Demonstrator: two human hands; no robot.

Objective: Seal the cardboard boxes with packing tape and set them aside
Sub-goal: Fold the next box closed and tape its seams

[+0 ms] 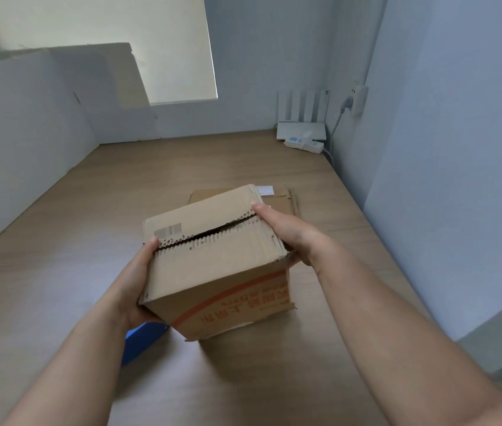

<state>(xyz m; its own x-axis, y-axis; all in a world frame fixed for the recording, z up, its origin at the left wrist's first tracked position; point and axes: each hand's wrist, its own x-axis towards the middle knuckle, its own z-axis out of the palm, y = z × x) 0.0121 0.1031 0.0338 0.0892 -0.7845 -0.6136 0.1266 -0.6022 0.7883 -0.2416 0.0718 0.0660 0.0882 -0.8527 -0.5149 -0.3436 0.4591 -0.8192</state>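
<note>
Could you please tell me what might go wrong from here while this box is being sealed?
1. The top flaps of the cardboard box have ragged edges with a dark gap between them, so tape may stick poorly there.
2. The left hand and right hand both hold the box. Letting go to fetch tape may let the flaps spring open.
3. The blue object beneath the left wrist could get knocked.
</note>
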